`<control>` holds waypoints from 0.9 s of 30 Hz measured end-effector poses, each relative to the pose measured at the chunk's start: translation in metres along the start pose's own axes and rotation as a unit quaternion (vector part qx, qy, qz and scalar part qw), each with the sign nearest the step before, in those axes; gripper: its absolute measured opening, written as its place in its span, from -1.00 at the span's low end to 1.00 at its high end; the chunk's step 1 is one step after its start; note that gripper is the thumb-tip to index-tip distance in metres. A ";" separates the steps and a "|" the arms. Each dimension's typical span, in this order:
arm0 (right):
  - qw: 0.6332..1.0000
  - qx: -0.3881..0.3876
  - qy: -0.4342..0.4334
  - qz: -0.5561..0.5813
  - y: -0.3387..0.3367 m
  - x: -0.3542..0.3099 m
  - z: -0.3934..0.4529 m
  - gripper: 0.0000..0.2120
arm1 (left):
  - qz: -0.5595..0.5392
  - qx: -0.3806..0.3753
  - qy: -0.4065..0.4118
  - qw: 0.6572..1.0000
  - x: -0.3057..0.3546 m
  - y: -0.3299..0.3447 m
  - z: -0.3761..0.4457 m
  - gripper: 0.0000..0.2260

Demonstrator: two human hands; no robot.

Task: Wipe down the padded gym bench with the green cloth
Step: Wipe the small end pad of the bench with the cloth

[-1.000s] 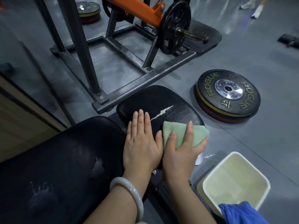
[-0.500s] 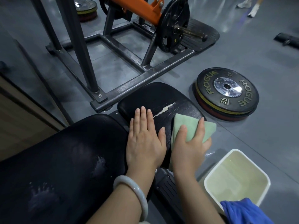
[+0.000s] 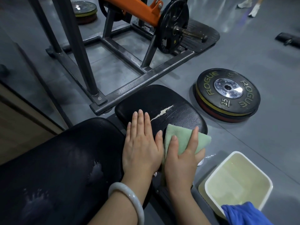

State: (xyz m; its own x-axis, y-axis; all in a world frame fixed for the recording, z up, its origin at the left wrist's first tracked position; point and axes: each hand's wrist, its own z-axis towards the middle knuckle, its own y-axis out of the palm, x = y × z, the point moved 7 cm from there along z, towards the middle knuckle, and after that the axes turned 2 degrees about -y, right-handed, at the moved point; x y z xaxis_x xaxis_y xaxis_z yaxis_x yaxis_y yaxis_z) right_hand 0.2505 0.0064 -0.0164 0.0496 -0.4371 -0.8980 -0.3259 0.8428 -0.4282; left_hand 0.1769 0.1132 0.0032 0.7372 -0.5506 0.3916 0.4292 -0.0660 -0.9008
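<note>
The black padded gym bench has a small seat pad (image 3: 160, 101) with a pale tear across it, and a long back pad (image 3: 61, 168) with damp smears at lower left. My left hand (image 3: 141, 148) lies flat on the near part of the seat pad, fingers together, holding nothing; a pale bangle sits on that wrist. My right hand (image 3: 181, 158) presses the folded green cloth (image 3: 183, 138) against the seat pad's near right edge, where part of the cloth hangs over the side.
A white square basin (image 3: 263, 181) of yellowish water stands on the floor at lower right, with blue fabric (image 3: 243, 215) by its near corner. Stacked Rogue weight plates (image 3: 227, 95) lie right of the seat. A steel and orange machine frame (image 3: 123, 90) stands just beyond the bench.
My right hand slid the green cloth along the seat pad's right edge, a little away from me and back. The left hand stayed flat on the pad.
</note>
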 end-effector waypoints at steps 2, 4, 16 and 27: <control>0.999 -0.019 -0.028 -0.027 -0.003 -0.001 0.010 -0.41 | 0.008 -0.010 -0.002 1.000 0.000 0.000 0.000 -0.34; 0.995 -0.035 -0.069 -0.056 -0.006 -0.005 0.021 -0.43 | 0.012 -0.023 -0.005 1.000 0.000 0.000 -0.001 -0.31; 0.933 -0.168 -0.277 -0.157 -0.017 -0.015 0.069 -0.48 | 0.018 -0.049 -0.014 0.999 0.000 0.000 -0.001 -0.31; 0.815 -0.421 -0.342 -0.204 0.000 -0.033 0.135 -0.42 | 0.012 -0.040 -0.017 0.999 0.000 0.001 0.000 -0.31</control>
State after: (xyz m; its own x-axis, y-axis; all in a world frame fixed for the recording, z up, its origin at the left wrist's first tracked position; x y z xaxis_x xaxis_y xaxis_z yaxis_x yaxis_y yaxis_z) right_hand 0.3761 0.0638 -0.0001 0.7368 -0.1069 -0.6676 -0.6685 0.0323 -0.7430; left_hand 0.1771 0.1127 0.0024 0.7649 -0.5239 0.3749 0.3697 -0.1195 -0.9214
